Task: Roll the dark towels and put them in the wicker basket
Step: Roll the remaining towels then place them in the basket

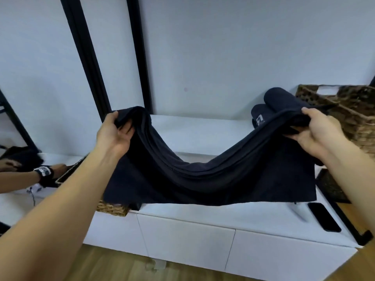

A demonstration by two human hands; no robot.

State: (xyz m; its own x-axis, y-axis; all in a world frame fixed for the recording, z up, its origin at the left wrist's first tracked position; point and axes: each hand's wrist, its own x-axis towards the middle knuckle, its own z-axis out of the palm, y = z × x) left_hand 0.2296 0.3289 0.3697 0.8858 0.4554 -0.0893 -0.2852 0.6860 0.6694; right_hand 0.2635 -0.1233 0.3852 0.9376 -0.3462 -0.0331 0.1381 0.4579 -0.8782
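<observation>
Sagging between both hands, a dark towel [203, 179] is held above the white tabletop [203, 128].
One top corner is pinched in the grip of the left hand [115, 136], the other in that of the right hand [316, 134], with fingers curled round the cloth. Its lower edge is draped on the tabletop. Rolled towels [278, 96] are stacked just beside the wicker basket [355, 118] at the right.

Soft, even indoor light, kinda bluish, just a faint shadow on the bench [203, 130] below the right-hand fingers [302, 137], whole thing slightly mushy, straight lines bowing out past them.
</observation>
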